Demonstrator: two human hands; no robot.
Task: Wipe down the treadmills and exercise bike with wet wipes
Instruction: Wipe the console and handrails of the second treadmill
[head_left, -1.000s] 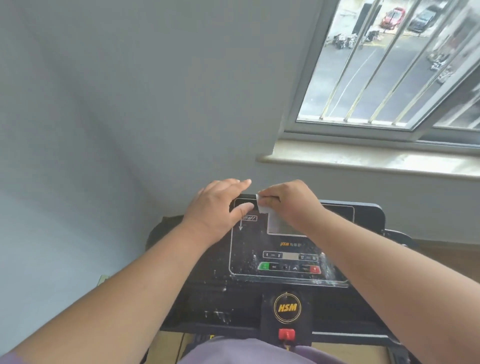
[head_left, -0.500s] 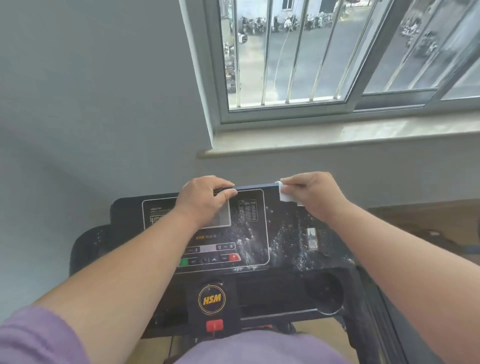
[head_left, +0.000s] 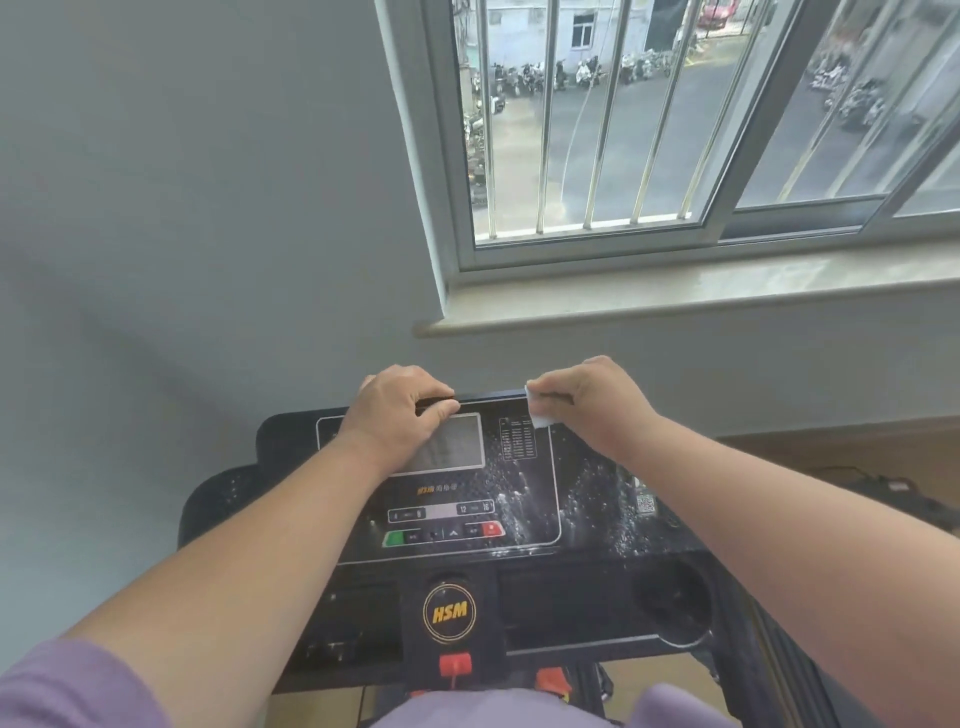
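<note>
The treadmill console (head_left: 524, 499), black and speckled with white droplets, stands near the person below the window sill (head_left: 701, 299). The left hand (head_left: 400, 421) curls over the console's far edge, gripping it above the grey display (head_left: 452, 441). The right hand (head_left: 592, 397) pinches a white wet wipe (head_left: 537, 410) against the same far edge, right of the display.

We read "HSM" in yellow letters on the round badge (head_left: 449, 613) at the near middle of the treadmill console (head_left: 597, 499). On the grey button strip (head_left: 441, 510) above it we make out "12" and "16". The chart (head_left: 517, 439) at the far right of the panel is too small for us to read.
</note>
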